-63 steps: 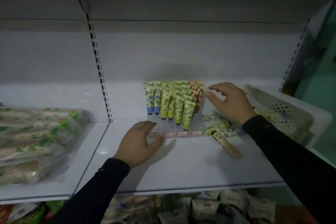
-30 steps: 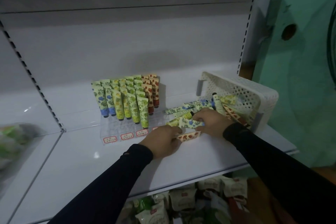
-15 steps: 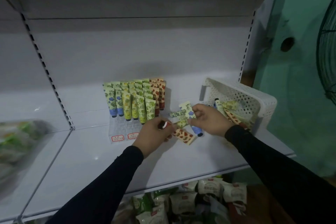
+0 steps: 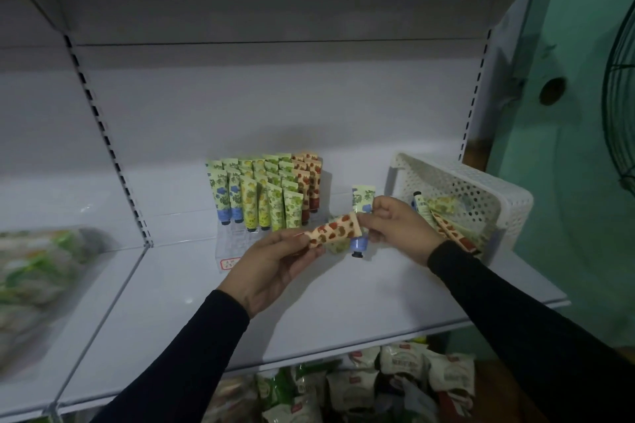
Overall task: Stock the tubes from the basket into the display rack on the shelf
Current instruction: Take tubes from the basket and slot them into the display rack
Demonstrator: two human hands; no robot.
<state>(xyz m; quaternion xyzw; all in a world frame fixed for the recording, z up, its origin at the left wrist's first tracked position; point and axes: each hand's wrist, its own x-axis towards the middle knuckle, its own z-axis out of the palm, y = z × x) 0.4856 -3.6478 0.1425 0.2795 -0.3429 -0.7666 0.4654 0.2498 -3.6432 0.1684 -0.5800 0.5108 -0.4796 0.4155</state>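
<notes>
The left hand [image 4: 271,264] holds a cream tube with red spots [image 4: 335,233] in its grip, lying sideways above the white shelf [image 4: 309,312]. The right hand [image 4: 398,230] pinches a pale green tube with a blue cap [image 4: 360,216], cap pointing down. Just behind them, the clear plastic display rack [image 4: 237,244] holds rows of upright tubes. On the right, the white basket with holes [image 4: 481,189] sits tipped on the shelf with more tubes inside.

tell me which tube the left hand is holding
The red-patterned tube, lying sideways in the left hand; the right hand holds the upright blue-capped tube.
</notes>
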